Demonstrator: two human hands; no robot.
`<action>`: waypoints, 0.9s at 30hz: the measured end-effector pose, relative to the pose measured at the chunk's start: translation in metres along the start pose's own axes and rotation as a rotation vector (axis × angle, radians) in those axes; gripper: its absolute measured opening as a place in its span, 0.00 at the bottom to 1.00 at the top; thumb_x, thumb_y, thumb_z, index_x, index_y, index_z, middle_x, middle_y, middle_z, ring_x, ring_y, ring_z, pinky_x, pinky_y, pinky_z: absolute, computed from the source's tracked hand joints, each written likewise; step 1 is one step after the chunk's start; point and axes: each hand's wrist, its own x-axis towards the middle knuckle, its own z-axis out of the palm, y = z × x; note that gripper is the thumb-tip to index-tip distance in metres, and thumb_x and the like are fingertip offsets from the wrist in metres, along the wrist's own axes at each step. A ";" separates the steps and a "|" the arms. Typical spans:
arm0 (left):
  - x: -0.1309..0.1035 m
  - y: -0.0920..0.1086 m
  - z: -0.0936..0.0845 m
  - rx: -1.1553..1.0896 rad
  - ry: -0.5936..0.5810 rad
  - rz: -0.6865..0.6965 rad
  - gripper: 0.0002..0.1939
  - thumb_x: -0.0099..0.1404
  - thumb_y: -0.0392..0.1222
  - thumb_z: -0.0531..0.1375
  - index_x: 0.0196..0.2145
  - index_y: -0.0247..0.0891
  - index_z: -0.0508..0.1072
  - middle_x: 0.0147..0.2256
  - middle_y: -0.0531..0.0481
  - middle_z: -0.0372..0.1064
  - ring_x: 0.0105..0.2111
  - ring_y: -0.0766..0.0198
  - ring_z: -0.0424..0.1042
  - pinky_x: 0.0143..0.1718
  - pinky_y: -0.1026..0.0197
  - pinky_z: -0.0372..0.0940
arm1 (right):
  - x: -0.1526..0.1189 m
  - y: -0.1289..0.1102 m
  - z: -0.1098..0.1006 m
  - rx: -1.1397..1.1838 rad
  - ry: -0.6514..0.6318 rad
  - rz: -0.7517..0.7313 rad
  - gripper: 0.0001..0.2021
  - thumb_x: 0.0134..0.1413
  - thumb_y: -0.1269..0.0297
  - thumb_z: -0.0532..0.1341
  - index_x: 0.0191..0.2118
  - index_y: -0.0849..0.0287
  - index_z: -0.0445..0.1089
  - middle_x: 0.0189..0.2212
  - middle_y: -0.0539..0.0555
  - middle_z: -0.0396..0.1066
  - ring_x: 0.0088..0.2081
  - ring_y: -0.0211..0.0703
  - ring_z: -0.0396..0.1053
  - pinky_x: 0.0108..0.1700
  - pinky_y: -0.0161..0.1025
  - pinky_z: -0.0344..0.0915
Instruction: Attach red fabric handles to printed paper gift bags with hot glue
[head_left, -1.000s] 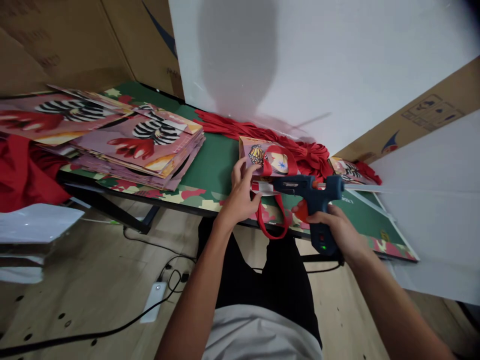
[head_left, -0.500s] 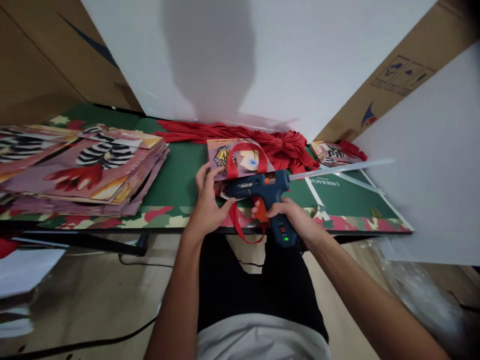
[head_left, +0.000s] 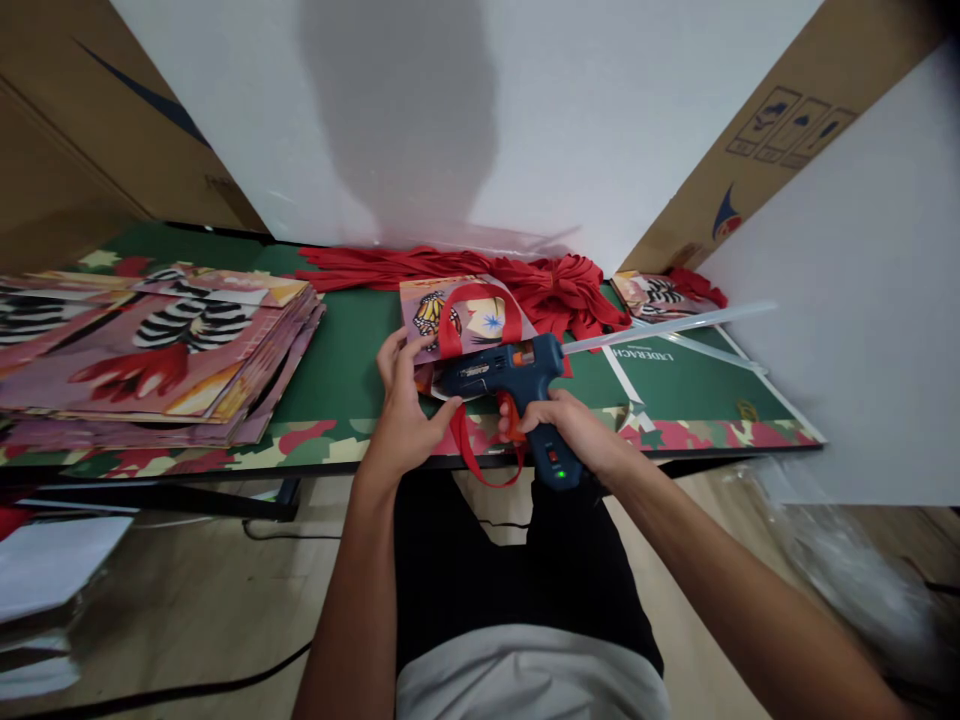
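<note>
In the middle of the green board lies a small printed paper bag point(head_left: 491, 320) with a butterfly and flower pattern. A red ribbon handle point(head_left: 448, 330) loops over its face, and another red ribbon loop point(head_left: 466, 455) hangs past the table's front edge. My left hand point(head_left: 405, 420) grips the bag's left side, fingers on top and thumb near the opening. A dark blue hot glue gun point(head_left: 536, 378) is held in my right hand point(head_left: 577, 428), fingers at its orange trigger. The nozzle points left into the bag's opening, so its tip is hidden. A long clear glue stick point(head_left: 667, 328) sticks out behind.
Stacks of printed paper bags point(head_left: 195, 350) lie on the left. Bundled red ribbons point(head_left: 555, 285) run along the back against a white panel point(head_left: 390, 120). More printed pieces point(head_left: 652, 292) and a white strip point(head_left: 621, 375) are on the right. Cardboard point(head_left: 780, 130) borders the back right.
The view has shifted slightly, so everything sits a little further left in the picture. Both hands keep their hold, and the glue gun stays at the bag's opening.
</note>
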 end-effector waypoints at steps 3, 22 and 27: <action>0.000 0.000 0.000 0.007 0.001 0.010 0.41 0.64 0.40 0.72 0.70 0.48 0.60 0.72 0.37 0.47 0.76 0.39 0.51 0.75 0.33 0.57 | 0.000 -0.002 0.001 -0.037 0.038 0.022 0.08 0.38 0.67 0.68 0.31 0.57 0.77 0.29 0.50 0.79 0.34 0.45 0.76 0.37 0.36 0.71; -0.001 0.003 0.000 -0.005 -0.015 -0.024 0.40 0.65 0.38 0.70 0.70 0.49 0.60 0.73 0.37 0.45 0.77 0.40 0.50 0.74 0.34 0.59 | -0.015 -0.014 -0.011 -0.276 0.197 0.060 0.11 0.39 0.62 0.69 0.33 0.56 0.72 0.26 0.50 0.75 0.25 0.41 0.69 0.24 0.35 0.61; -0.001 0.002 0.000 0.003 -0.014 -0.011 0.40 0.64 0.37 0.70 0.69 0.49 0.59 0.73 0.37 0.46 0.77 0.40 0.50 0.76 0.34 0.55 | -0.022 -0.022 -0.011 -0.347 0.263 0.083 0.12 0.39 0.62 0.69 0.33 0.55 0.70 0.23 0.48 0.73 0.23 0.40 0.67 0.22 0.36 0.60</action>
